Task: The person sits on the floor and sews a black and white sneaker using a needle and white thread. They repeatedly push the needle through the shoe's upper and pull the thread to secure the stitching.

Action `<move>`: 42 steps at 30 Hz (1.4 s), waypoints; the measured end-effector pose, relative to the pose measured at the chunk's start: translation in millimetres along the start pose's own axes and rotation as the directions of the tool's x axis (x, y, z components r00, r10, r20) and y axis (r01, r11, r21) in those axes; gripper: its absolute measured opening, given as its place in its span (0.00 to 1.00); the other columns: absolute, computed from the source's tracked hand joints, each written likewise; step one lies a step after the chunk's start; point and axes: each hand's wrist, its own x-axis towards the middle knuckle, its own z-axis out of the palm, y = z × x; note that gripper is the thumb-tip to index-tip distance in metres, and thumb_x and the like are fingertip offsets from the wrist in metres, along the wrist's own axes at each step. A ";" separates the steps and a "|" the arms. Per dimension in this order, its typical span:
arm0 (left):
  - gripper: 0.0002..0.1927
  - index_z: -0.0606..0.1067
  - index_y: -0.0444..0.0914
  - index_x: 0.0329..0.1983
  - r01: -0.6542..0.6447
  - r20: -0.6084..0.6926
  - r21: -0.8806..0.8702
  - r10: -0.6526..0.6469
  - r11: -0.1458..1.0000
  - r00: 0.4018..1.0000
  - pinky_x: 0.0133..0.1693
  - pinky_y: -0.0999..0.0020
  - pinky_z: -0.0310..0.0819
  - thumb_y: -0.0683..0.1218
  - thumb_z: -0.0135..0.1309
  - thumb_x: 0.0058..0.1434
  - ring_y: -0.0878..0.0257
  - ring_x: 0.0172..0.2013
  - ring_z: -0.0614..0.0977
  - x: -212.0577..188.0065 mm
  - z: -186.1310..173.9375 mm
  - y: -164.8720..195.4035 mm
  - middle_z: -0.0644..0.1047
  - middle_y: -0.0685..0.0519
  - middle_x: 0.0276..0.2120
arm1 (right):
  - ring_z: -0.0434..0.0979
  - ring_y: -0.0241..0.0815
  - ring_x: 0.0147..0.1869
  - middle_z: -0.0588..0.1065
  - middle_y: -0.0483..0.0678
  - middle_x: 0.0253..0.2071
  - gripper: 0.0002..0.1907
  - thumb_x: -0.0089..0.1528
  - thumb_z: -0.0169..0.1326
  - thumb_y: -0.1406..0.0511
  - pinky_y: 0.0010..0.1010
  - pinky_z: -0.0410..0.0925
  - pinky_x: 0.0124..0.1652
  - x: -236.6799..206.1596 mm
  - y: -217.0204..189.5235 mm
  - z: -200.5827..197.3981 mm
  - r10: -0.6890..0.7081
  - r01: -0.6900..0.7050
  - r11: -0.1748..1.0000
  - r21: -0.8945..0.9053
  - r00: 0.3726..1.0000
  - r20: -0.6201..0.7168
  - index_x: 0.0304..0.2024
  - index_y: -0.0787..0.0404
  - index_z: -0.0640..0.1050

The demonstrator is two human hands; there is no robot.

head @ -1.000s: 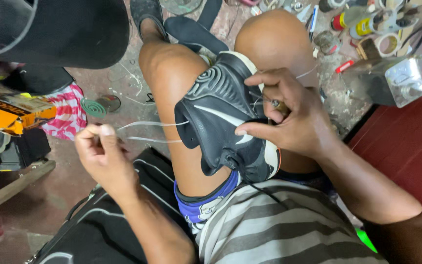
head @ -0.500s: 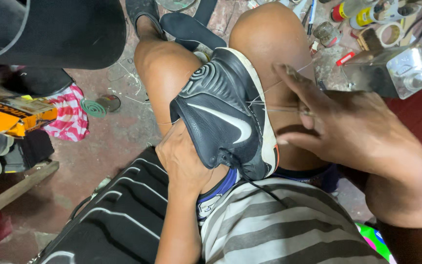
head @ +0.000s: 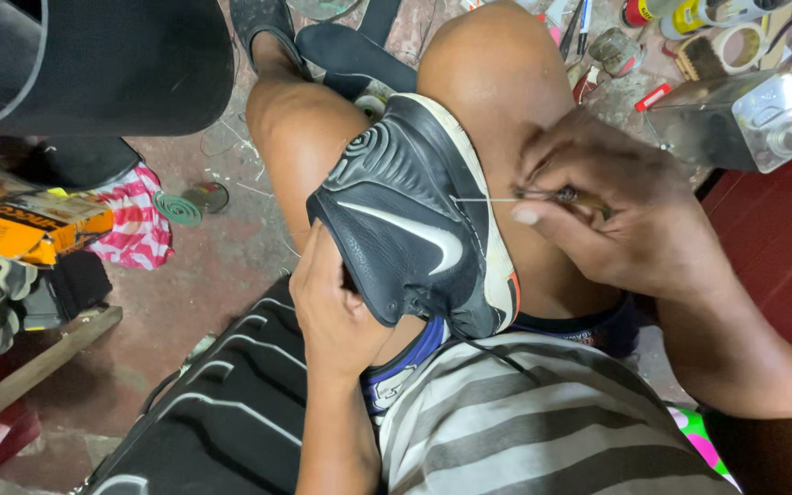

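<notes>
A black sneaker (head: 414,215) with a white sole edge and an orange heel patch lies across my bare knees, toe pointing away. My left hand (head: 336,307) grips its near left side from beneath. My right hand (head: 616,215) pinches a thin metal awl (head: 543,196) with a brown handle, its needle tip pressed against the white sole edge on the shoe's right side. A black lace trails off the heel onto my striped shirt.
A metal box (head: 744,119), tape roll, glue bottles and small tools lie on the floor at upper right. A black sandal sole (head: 350,50) sits beyond my knees. An orange box (head: 25,220), pink striped cloth and a green coil sit left. A black striped bag rests below.
My left hand let go of the thread and moved in under the shoe. My right hand shifted to the shoe's right side and now drives the awl into the sole edge.
</notes>
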 end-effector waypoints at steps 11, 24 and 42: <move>0.13 0.78 0.35 0.41 0.039 0.065 0.178 -0.051 0.983 0.997 0.39 0.54 0.76 0.48 0.53 0.58 0.42 0.37 0.81 21.5 -12.2 2.7 0.78 0.42 0.36 | 0.74 0.36 0.26 0.73 0.48 0.25 0.08 0.65 0.61 0.70 0.30 0.66 0.29 61.6 -25.1 70.0 -0.066 0.072 0.994 0.087 0.995 -0.076 0.34 0.63 0.74; 0.11 0.62 0.38 0.16 -0.032 -0.020 -0.107 0.030 0.994 0.999 0.24 0.62 0.58 0.35 0.53 0.41 0.55 0.19 0.67 40.8 -26.9 -48.4 0.63 0.51 0.17 | 0.70 0.38 0.27 0.71 0.47 0.28 0.07 0.67 0.58 0.72 0.30 0.64 0.28 77.2 0.0 108.0 -0.157 0.125 0.980 -0.155 0.964 -0.215 0.36 0.63 0.72; 0.19 0.74 0.28 0.58 0.548 0.622 -0.652 -0.044 0.524 0.782 0.57 0.66 0.73 0.44 0.58 0.68 0.61 0.52 0.79 42.9 -39.7 -17.1 0.78 0.49 0.49 | 0.62 0.27 0.22 0.75 0.52 0.38 0.11 0.78 0.48 0.62 0.16 0.55 0.23 -2.1 -35.0 25.6 0.437 -0.185 0.859 0.478 0.750 -0.496 0.45 0.65 0.71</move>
